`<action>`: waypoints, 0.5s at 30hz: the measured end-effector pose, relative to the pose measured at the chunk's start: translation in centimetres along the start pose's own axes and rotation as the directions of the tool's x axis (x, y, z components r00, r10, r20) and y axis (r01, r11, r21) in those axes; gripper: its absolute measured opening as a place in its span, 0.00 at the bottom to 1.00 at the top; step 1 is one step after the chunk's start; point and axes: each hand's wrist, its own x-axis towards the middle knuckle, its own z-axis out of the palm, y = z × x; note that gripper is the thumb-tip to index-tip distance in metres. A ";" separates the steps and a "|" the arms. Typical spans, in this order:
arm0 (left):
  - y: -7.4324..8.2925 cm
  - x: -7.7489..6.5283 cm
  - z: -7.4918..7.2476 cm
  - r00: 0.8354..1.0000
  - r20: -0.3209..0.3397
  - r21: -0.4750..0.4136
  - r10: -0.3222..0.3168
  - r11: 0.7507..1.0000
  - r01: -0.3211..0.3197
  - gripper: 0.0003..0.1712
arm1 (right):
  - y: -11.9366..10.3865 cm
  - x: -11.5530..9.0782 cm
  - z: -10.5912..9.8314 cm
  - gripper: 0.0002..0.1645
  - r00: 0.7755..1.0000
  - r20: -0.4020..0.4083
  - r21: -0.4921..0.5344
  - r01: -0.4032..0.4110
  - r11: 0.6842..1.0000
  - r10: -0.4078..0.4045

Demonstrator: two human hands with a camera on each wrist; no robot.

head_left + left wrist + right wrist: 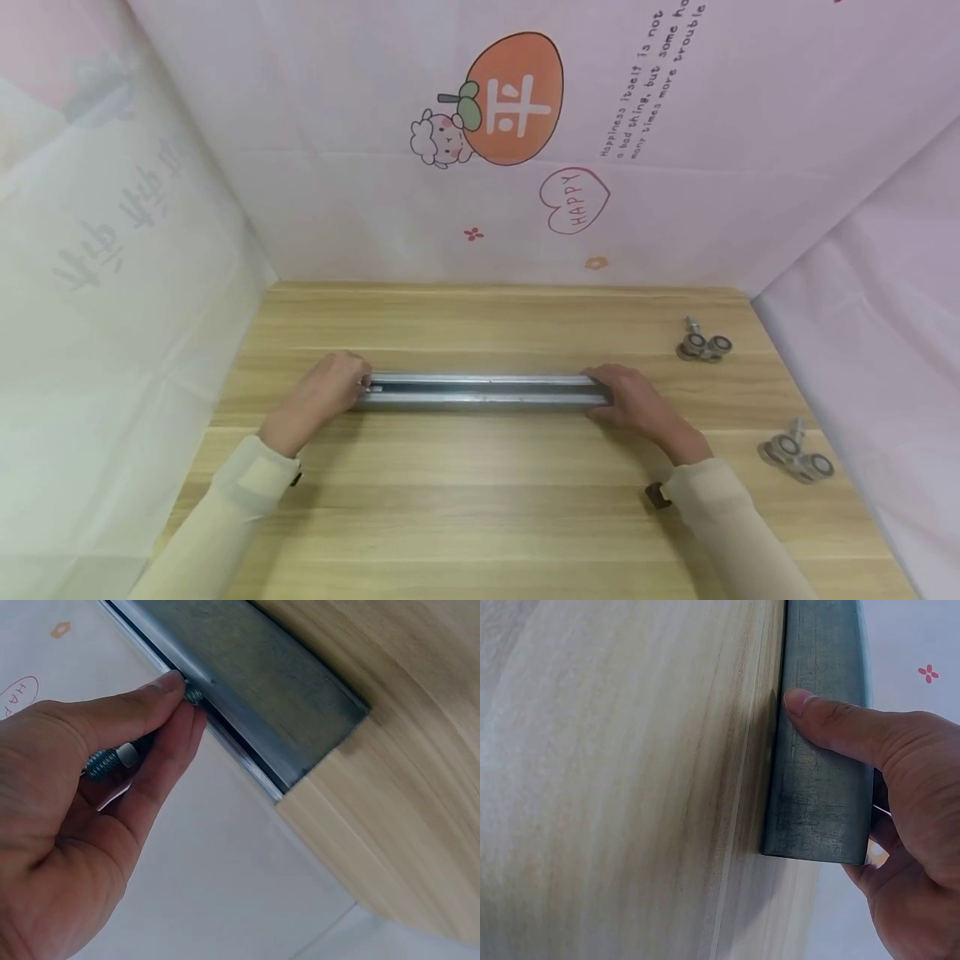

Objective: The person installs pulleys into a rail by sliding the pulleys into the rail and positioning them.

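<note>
A grey metal channel rail [480,398] lies crosswise on the wooden table, its long slot showing. At its left end my left hand [326,392] pinches a small threaded bolt [193,694] between thumb and fingertips, the threaded end right at the slot. Another threaded piece with a nut [112,759] shows behind the thumb, against the curled fingers. My right hand [626,398] grips the rail's right end; in the right wrist view the thumb [829,724] presses on the flat side wall [821,780] while the other fingers are mostly hidden behind it.
Two roller trolleys with bolts lie at the table's right side, one farther back [703,343] and one nearer [797,454]. White printed cloth walls [360,208] stand along the back and both sides of the wooden table [480,500].
</note>
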 end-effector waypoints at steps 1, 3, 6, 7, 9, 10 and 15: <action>-0.1 0.0 0.0 1.000 0.003 0.004 -0.007 1.000 0.007 0.09 | 0.1 0.0 0.0 0.41 1.000 -0.002 0.000 -0.001 1.000 0.001; -0.3 -0.1 -0.1 1.000 0.007 0.011 -0.025 1.000 0.025 0.09 | 0.1 -0.1 0.0 0.41 1.000 -0.001 0.002 -0.008 1.000 0.008; -0.7 -0.3 -0.1 0.999 0.009 0.016 -0.037 0.999 0.037 0.08 | 0.1 -0.2 0.0 0.41 1.000 0.000 0.004 -0.013 1.000 0.013; -0.8 -0.4 -0.1 0.999 0.006 0.015 -0.038 0.999 0.038 0.08 | 0.1 -0.2 0.0 0.41 1.000 -0.002 0.005 -0.013 1.000 0.013; -1.1 -0.6 0.0 0.999 -0.005 0.016 -0.035 0.999 0.035 0.07 | 0.1 -0.2 0.0 0.41 1.000 -0.005 0.007 -0.011 1.000 0.011; -1.1 -0.7 0.0 0.999 -0.012 0.014 -0.031 0.999 0.031 0.07 | 0.1 -0.1 0.0 0.41 1.000 -0.006 0.005 -0.008 1.000 0.008; -1.3 -1.0 -0.1 1.000 -0.024 0.009 -0.020 1.000 0.020 0.05 | 0.1 -0.1 0.1 0.42 1.000 -0.007 -0.002 -0.004 1.000 0.004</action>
